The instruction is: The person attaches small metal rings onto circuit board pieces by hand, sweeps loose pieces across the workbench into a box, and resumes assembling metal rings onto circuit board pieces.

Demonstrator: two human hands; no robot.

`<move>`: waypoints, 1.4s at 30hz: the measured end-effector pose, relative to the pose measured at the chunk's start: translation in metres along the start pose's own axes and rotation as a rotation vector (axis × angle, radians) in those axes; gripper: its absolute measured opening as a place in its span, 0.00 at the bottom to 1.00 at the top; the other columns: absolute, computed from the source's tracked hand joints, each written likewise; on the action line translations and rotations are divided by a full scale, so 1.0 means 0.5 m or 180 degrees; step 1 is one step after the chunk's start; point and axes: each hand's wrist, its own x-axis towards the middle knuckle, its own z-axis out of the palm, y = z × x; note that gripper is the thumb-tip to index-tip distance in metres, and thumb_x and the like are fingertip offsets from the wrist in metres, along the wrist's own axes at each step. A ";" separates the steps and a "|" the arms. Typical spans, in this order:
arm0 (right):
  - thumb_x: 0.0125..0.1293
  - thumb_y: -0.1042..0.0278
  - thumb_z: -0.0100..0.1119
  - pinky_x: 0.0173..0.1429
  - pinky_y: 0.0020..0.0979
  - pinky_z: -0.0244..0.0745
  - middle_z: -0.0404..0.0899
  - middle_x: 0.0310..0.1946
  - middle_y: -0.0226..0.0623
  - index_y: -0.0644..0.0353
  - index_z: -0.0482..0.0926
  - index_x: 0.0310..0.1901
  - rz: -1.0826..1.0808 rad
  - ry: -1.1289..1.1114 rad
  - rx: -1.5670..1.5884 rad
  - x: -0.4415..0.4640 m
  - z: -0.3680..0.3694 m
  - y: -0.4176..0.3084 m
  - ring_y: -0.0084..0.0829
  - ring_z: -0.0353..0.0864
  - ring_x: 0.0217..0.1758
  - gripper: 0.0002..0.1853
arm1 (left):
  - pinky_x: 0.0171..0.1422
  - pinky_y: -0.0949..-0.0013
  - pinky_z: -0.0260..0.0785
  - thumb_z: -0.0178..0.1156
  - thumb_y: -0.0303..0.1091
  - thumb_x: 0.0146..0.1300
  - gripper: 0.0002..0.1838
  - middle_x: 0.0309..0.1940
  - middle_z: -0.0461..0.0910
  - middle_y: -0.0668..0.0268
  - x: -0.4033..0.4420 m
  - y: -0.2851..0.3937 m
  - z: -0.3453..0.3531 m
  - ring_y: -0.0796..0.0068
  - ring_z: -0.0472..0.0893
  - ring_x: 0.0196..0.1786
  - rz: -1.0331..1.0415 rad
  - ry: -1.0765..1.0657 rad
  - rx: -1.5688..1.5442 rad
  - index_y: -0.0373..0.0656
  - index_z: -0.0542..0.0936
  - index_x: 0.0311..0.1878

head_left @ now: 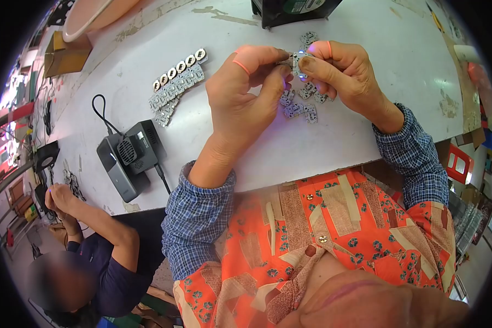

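Between my two hands is a small circuit board with lit blue-violet spots. My right hand pinches its right side between thumb and fingers. My left hand is closed at its left side, thumb and forefinger near the edge; what its fingertips hold is too small to make out. Below and behind the hands lie several loose small boards on the white table. Left of my left hand, a row of boards with round metal parts lies above joined rows of similar boards.
A black device with cables and a phone-like block lie at the left front. A dark box stands at the back, a pink basin and cardboard box at the back left. A co-worker sits at the left.
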 end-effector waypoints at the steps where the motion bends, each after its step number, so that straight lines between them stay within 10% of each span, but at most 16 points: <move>1: 0.74 0.60 0.63 0.20 0.16 0.62 0.75 0.18 0.21 0.60 0.84 0.34 0.0015 -0.0028 0.0001 0.001 0.000 -0.002 0.09 0.69 0.18 0.13 | 0.41 0.74 0.83 0.63 0.14 0.64 0.09 0.40 0.84 0.61 -0.001 -0.002 0.000 0.74 0.88 0.37 0.0011 0.0011 0.0084 0.32 0.80 0.46; 16: 0.73 0.60 0.64 0.21 0.20 0.60 0.72 0.17 0.20 0.59 0.84 0.32 0.0290 -0.0094 -0.0015 0.008 -0.014 0.003 0.11 0.67 0.19 0.14 | 0.43 0.73 0.84 0.64 0.18 0.67 0.09 0.39 0.87 0.60 0.006 0.007 -0.023 0.75 0.88 0.39 -0.0285 -0.0523 0.0341 0.31 0.81 0.50; 22: 0.69 0.67 0.68 0.22 0.29 0.59 0.72 0.17 0.29 0.62 0.82 0.32 -0.2125 -0.0252 -0.2750 0.029 -0.035 0.010 0.19 0.67 0.19 0.10 | 0.40 0.75 0.82 0.66 0.19 0.65 0.08 0.38 0.87 0.60 0.012 0.009 -0.019 0.76 0.88 0.37 -0.0486 -0.0021 0.0426 0.32 0.83 0.47; 42: 0.73 0.72 0.63 0.32 0.27 0.70 0.79 0.28 0.32 0.68 0.83 0.41 -0.1456 -0.0084 -0.1423 0.023 -0.046 0.016 0.23 0.76 0.28 0.07 | 0.44 0.73 0.83 0.65 0.20 0.67 0.09 0.41 0.88 0.61 0.005 0.013 -0.011 0.75 0.88 0.38 -0.0740 -0.0455 0.0091 0.33 0.84 0.49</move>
